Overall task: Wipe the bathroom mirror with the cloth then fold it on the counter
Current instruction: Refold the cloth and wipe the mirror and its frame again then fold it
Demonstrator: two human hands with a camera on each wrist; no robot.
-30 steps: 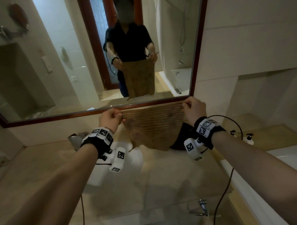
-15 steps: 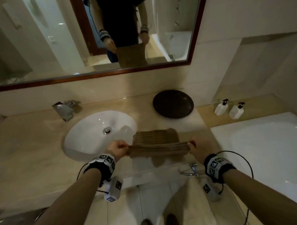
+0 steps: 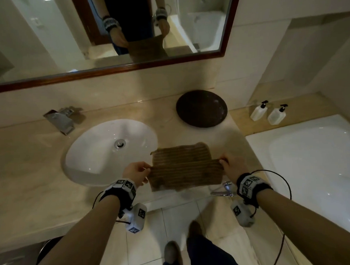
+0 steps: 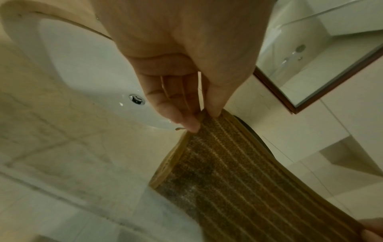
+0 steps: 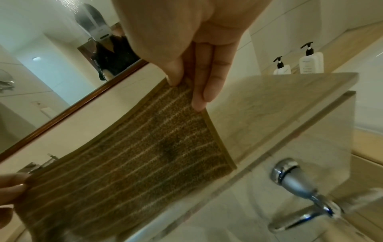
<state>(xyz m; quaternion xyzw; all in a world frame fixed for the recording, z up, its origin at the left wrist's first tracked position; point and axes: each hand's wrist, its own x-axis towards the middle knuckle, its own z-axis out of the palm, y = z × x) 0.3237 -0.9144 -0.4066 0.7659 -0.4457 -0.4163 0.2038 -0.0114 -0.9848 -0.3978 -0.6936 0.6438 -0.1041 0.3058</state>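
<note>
Cloth [image 3: 183, 167] stretched over the counter's [image 3: 42, 176] front edge, beside the sink [image 3: 95, 155]: my left hand [image 3: 135, 172] and right hand [image 3: 232, 167] each pinch a corner, keeping it taut for folding, I judge.

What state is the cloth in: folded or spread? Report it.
Partly folded. The striped brown cloth is doubled over itself on the counter, with the left hand and right hand pinching the upper layer's corners.
</note>
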